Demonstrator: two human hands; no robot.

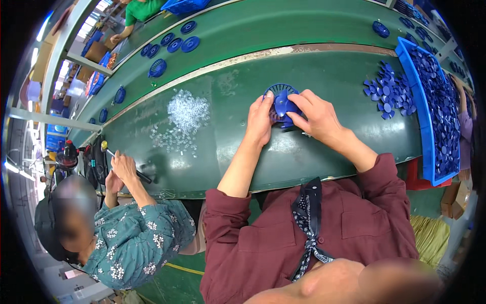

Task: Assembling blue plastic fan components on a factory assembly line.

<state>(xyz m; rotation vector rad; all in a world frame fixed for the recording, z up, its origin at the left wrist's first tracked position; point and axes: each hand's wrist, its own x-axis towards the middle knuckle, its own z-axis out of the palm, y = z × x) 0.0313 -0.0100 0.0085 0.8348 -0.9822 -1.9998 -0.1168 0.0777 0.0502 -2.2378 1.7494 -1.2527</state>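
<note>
Above the green worktop, my left hand is closed on the near-left rim of a round, slatted blue plastic fan guard. Inside that guard sits a blue fan blade with rounded vanes. The thumb and fingers of my right hand close on the blade from the right. My fingers cover part of both pieces, so I cannot tell whether the blade is seated. To the left lies a pile of small clear plastic pieces. On the right, small blue plastic pieces are scattered on the worktop.
A long blue tray full of blue pieces borders the right end. Beyond a raised ledge, a green belt carries several blue guards and round covers. To my left, a co-worker's hands are near a dark-handled tool. Another person in green is across the belt.
</note>
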